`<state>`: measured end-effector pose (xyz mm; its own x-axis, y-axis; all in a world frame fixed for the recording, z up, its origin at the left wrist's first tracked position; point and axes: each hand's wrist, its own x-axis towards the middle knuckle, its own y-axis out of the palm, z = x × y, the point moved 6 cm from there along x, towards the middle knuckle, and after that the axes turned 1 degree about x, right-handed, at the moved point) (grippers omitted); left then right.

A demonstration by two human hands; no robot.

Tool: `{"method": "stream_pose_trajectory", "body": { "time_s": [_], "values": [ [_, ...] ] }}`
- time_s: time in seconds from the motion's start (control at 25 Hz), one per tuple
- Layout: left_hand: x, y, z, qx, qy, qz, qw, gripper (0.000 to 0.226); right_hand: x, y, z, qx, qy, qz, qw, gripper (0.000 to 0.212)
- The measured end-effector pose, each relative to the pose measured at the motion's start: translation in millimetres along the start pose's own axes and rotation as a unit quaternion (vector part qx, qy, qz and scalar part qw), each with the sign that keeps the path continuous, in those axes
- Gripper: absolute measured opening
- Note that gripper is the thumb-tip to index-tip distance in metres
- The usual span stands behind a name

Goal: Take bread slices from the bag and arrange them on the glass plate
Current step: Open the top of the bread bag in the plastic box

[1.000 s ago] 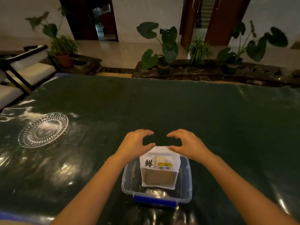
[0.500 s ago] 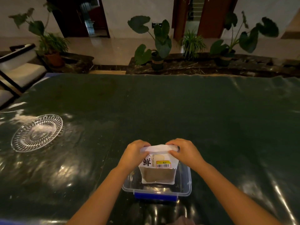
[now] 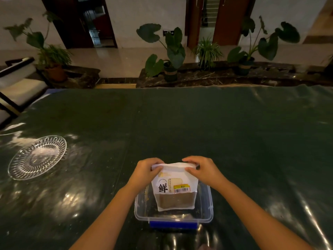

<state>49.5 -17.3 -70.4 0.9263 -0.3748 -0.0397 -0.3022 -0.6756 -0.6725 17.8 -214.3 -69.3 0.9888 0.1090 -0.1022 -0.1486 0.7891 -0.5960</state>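
Observation:
A white bread bag (image 3: 173,188) with a black character, a yellow price sticker and a clear window showing brown bread stands upright in a clear plastic box (image 3: 205,213) with a blue clip at its front. My left hand (image 3: 146,170) pinches the top left corner of the bag, and my right hand (image 3: 201,168) pinches the top right corner. The bag's top edge is folded between them. A cut-glass plate (image 3: 37,156) lies far to the left on the table, with nothing on it.
The table (image 3: 180,123) is covered with a dark green glossy sheet. Beyond its far edge stand several potted plants (image 3: 171,56) on a dark stone ledge. A chair (image 3: 16,87) with a pale cushion stands at the far left.
Both hands came down from hovering open above the bag and closed on its top corners. The bag now sits slightly higher in the box.

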Motion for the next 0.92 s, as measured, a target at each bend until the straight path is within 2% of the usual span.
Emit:
{"method": "stream_pose_trajectory", "body": {
  "time_s": [0.12,0.24,0.32,0.44,0.52,0.6,0.72,0.84,0.92],
  "values": [
    [2,-1,1,-0.051,-0.05,0.0,0.997,0.016,2,-2,5,0.0,-0.018,0.002,1.0,0.025],
    [-3,-5,-1,-0.027,-0.039,0.0,0.999,0.058,5,-3,3,0.052,0.008,0.002,0.999,0.014],
    [-7,-5,-7,0.043,0.0,0.0,0.999,0.072,8,-3,0,0.083,0.033,-0.001,0.996,0.01],
    [-8,-8,-18,0.094,0.06,-0.031,0.993,0.046,9,-2,-2,0.134,0.054,-0.004,0.99,0.008],
    [-6,-12,-22,0.076,0.087,-0.052,0.992,0.023,8,-1,-4,0.156,0.066,-0.008,0.986,0.006],
    [-4,-15,-21,0.033,0.069,-0.064,0.995,0.01,7,1,-4,0.168,0.071,-0.01,0.983,0.006],
    [0,-19,-14,-0.05,-0.004,-0.063,0.997,0.011,7,-1,2,0.173,0.057,-0.018,0.983,0.011],
    [4,-18,-14,-0.1,-0.031,-0.048,0.993,0.018,5,-7,14,0.139,0.019,-0.01,0.99,0.02],
    [5,-15,-13,-0.113,-0.054,-0.043,0.991,0.013,5,-10,20,0.112,0.003,-0.018,0.994,0.015]
  ]
}}
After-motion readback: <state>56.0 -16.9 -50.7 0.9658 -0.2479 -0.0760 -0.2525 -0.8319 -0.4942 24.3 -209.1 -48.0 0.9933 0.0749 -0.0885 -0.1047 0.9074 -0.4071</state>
